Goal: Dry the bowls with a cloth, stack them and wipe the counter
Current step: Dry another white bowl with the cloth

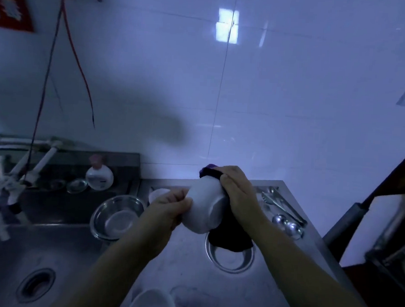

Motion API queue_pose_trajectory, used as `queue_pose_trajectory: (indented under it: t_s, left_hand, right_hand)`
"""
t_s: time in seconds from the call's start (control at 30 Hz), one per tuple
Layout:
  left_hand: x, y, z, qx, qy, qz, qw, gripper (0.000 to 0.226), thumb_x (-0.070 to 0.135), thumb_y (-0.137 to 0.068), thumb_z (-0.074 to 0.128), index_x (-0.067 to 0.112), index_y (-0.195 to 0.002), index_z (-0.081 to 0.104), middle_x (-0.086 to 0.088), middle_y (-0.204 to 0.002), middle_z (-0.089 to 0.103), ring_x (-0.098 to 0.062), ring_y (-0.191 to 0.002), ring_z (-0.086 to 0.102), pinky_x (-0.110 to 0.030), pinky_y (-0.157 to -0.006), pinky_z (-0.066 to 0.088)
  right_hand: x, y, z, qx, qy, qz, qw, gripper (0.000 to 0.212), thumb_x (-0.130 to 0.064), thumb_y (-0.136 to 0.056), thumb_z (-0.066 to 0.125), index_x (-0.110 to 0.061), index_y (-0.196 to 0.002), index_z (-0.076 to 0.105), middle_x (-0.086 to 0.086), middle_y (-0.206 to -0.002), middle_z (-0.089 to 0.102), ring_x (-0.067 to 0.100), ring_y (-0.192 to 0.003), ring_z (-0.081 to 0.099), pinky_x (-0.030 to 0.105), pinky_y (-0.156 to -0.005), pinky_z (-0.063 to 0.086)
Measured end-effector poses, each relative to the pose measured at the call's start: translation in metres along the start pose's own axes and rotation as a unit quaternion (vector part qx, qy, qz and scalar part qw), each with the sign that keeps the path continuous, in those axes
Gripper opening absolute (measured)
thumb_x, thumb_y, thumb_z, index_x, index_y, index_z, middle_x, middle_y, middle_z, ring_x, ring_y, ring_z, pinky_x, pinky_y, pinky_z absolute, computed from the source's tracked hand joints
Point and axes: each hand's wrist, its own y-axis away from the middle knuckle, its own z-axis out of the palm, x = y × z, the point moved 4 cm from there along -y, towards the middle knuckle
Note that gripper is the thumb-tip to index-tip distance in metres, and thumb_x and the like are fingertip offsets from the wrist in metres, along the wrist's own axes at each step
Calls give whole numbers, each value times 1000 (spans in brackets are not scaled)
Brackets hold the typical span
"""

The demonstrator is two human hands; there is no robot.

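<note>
your left hand [170,204] grips the white bowl [205,208] at its rim, bowl tipped on its side above the bench [190,259], base toward you. right hand [238,191] presses the dark cloth [229,238] on the bowl's far right side. steel bowl [229,257] directly under it, tongs [281,204] right of it, another steel bowl [117,217] left.

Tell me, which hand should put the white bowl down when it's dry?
Probably the left hand: it grips the white bowl by itself, while the right hand presses the dark cloth against it.
</note>
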Motion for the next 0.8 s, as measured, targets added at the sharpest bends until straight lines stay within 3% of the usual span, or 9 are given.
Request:
queue_pose_trajectory:
  t_s: [0.13,0.27,0.3,0.37,0.47,0.57,0.63,0.7,0.8]
  left_hand:
    - [-23,8,-22,-28,-125,-12,992,18,16,-90,54,23,-91,71,-8,-96,70,-21,-89,62,-32,-78,50]
    - [-54,25,-53,-63,-164,-61,983,19,22,-82,55,20,-95,69,-5,-96,71,-17,-90,63,-28,-80,50]
    - [-63,29,-61,-68,-167,-67,981,16,17,-85,56,19,-95,69,-4,-93,71,-15,-86,64,-25,-77,50]
    - [-81,40,-77,-70,-230,-64,969,15,11,-89,54,14,-91,68,-4,-85,70,-11,-78,62,-25,-72,49]
    - [-113,58,-96,-85,-457,-20,885,16,22,-86,52,14,-89,66,-2,-83,66,-12,-77,59,-29,-70,43]
    - [-137,77,-106,-112,-579,30,807,17,20,-90,56,19,-103,67,1,-103,67,-16,-97,60,-21,-76,39]
    - [-145,88,-105,-157,-639,83,749,15,21,-78,72,20,-93,70,4,-92,70,-13,-86,65,-16,-69,43]
    - [-152,96,-103,-197,-654,139,717,29,16,-51,89,23,-73,71,8,-70,67,-10,-62,64,-13,-51,46]
    - [-167,102,-107,-243,-658,174,692,35,15,-44,88,23,-73,71,8,-69,67,-12,-60,63,-14,-51,47]
  right_hand:
    - [21,12,26,-43,106,5,993,30,-18,-90,40,-20,-93,70,4,-100,61,22,-101,52,30,-91,39]
    - [59,37,45,-45,170,53,983,30,-10,-91,42,-10,-91,72,1,-91,61,25,-93,56,32,-86,42]
    - [69,44,48,-36,172,72,982,32,-5,-92,44,-16,-87,74,-8,-86,60,23,-92,57,29,-84,41]
    - [82,58,49,4,159,107,981,54,1,-91,47,-44,-71,71,-22,-76,57,6,-84,57,15,-78,39]
    - [88,72,49,41,130,136,981,77,5,-90,44,-66,-65,61,-36,-80,62,-15,-82,54,-1,-74,33]
    - [90,78,48,51,90,151,983,82,9,-89,42,-68,-66,60,-50,-80,55,-25,-79,52,-6,-70,32]
    - [94,81,47,55,81,165,981,81,8,-89,40,-66,-66,62,-50,-78,56,-26,-77,52,-7,-69,32]
    - [102,84,46,65,82,186,977,77,6,-89,40,-64,-66,63,-46,-76,59,-23,-74,54,-4,-66,35]
    - [114,86,45,77,94,211,970,72,2,-89,41,-62,-69,65,-37,-72,63,-16,-66,55,0,-60,38]
